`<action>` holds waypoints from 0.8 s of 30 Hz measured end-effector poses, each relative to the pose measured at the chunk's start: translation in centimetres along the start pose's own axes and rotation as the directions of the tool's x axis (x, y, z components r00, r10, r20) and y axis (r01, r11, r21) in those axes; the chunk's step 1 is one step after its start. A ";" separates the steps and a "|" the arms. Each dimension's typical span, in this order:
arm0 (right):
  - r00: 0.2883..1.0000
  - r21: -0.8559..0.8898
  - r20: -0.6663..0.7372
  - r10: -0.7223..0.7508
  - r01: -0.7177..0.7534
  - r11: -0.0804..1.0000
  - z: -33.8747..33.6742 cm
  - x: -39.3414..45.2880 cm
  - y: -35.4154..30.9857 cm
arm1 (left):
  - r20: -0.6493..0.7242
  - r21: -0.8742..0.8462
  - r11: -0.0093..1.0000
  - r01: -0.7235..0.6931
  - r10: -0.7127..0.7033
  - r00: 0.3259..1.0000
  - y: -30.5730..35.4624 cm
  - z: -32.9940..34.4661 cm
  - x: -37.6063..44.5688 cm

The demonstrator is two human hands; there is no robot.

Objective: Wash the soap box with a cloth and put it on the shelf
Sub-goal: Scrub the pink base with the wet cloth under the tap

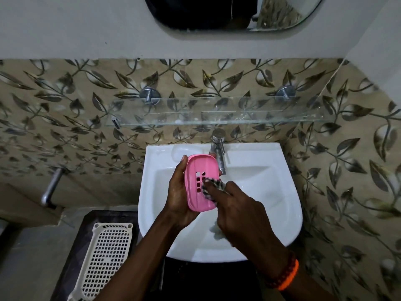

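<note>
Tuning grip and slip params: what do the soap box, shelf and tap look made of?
Soap box: looks like moulded pink plastic, smooth and slightly glossy, with punched drain slots.
Shelf: clear glass or possibly acrylic; the leaf tiles show through it, on metal pegs.
Tap: polished metal, chrome-like, with bright reflections.

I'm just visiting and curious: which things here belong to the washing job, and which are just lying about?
In use: pink plastic soap box, checked cloth, clear glass shelf, left hand, right hand.
Lying about: cream perforated plastic basket, oval mirror.
</note>
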State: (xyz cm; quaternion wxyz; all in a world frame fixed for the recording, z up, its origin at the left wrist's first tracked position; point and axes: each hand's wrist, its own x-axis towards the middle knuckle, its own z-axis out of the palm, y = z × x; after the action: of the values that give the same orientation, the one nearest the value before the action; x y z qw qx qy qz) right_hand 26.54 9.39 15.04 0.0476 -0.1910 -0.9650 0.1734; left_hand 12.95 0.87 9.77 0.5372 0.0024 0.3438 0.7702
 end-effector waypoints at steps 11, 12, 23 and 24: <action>0.992 0.050 0.061 -0.109 0.106 0.993 0.0 0.1 1.3 | -0.026 -0.071 0.997 0.026 -0.028 0.999 -0.4 -0.2 -0.7; 0.995 0.029 0.032 -0.092 0.091 0.995 -0.2 0.4 1.3 | -0.040 -0.055 0.998 0.032 -0.034 0.999 -0.8 -0.2 -0.6; 0.992 0.086 0.007 -0.124 0.123 0.989 0.2 0.0 1.2 | -0.095 -0.020 1.000 -0.002 0.000 0.995 0.2 0.2 -0.5; 0.995 0.080 -0.025 -0.100 0.102 0.992 -0.1 0.3 1.1 | -0.101 -0.020 1.000 0.006 -0.008 0.995 -0.1 0.3 -0.5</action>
State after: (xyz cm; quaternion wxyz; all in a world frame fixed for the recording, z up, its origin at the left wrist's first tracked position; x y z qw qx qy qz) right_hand 26.67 10.47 14.73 0.0741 -0.1418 -0.9650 0.2077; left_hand 13.38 0.65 10.12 0.5218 -0.0430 0.3628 0.7709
